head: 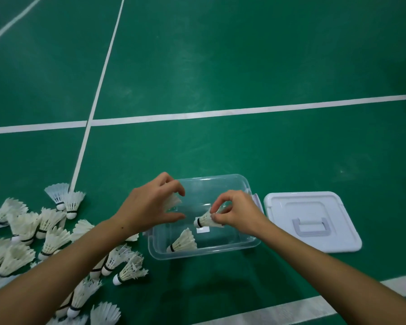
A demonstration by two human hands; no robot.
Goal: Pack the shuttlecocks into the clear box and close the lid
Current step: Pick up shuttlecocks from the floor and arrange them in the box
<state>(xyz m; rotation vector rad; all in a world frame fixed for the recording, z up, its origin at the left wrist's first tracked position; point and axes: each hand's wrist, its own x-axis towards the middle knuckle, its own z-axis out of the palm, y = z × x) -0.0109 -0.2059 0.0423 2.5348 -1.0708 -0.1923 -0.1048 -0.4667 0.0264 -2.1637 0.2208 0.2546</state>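
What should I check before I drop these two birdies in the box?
1. Clear box is open, with room inside: ok; only one shuttlecock in the box lies on its floor.
2. Right hand holds its shuttlecock over the box: ok; it pinches the feathers of the right shuttlecock, cork pointing left.
3. Left hand is over the box too: ok; feathers of the left shuttlecock peek out under its fingers.
4. Left shuttlecock's cork direction: cannot tell, the hand hides it.
5. White lid is out of the way: ok; it lies on the floor right of the box.
6. Packing finished: not ok; the pile of shuttlecocks waits on the left.
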